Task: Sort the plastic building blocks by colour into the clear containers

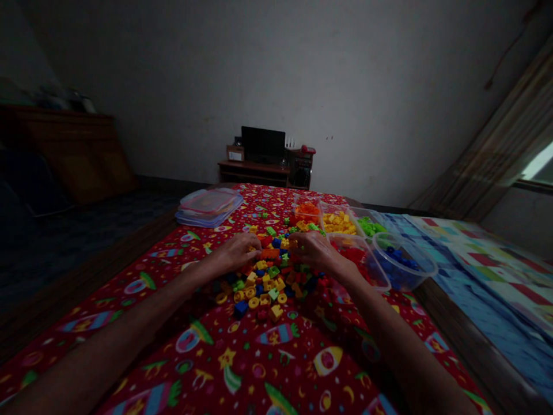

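Observation:
A mixed pile of toy building bricks [268,282] in yellow, blue, green, red and orange lies on the red patterned cloth [276,357]. At the pile's left side is my left hand [242,251], its fingers curled and pinched beside an orange brick [270,253]. My right hand [311,249] reaches over the pile's right side with bent fingers, close to small yellow bricks. The fingertips of both hands are dim and partly hidden, so what they hold is unclear.
Clear tubs to the right hold sorted bricks: an orange tub [307,212], a yellow tub [339,223], a green tub [370,226], a red tub [358,253] and a round blue tub [408,271]. Stacked lids [209,206] lie at the left. A bed [496,276] adjoins the right.

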Demonstrator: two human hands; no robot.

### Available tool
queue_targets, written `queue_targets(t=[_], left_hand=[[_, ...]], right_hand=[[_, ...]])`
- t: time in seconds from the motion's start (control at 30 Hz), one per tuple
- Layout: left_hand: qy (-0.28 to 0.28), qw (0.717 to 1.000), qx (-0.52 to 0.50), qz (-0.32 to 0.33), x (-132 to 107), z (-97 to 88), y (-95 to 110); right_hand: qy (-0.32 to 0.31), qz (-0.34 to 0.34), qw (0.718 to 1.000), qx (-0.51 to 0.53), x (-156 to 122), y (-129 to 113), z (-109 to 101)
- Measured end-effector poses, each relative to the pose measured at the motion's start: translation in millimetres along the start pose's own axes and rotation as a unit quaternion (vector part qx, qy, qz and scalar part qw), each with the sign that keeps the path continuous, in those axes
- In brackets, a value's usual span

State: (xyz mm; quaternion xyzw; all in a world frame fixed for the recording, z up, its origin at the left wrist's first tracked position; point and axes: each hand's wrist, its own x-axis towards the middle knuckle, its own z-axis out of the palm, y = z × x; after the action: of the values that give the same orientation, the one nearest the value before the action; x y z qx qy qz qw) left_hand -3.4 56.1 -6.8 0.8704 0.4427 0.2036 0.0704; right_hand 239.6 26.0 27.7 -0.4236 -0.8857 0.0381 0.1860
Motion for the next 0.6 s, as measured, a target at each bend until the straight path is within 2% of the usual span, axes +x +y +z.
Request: queue_targets(t=[0.17,0.4,0.6], left_hand=[[0.01,0.998,-0.04,-0.056,0,-1.2,2],[-0.003,0.992,-0.103,-0.069,-2,-4.6,12],[0.025,0.978,-0.191,-0.08,3,4.9,2]], right_hand=[[-0.006,0.012,1.0,0.0,1,1,-1],[-0.016,0.035,0.999,-0.029,4,2,-2],[-0.006,0.046,0.999,-0.019,1,4,-9]])
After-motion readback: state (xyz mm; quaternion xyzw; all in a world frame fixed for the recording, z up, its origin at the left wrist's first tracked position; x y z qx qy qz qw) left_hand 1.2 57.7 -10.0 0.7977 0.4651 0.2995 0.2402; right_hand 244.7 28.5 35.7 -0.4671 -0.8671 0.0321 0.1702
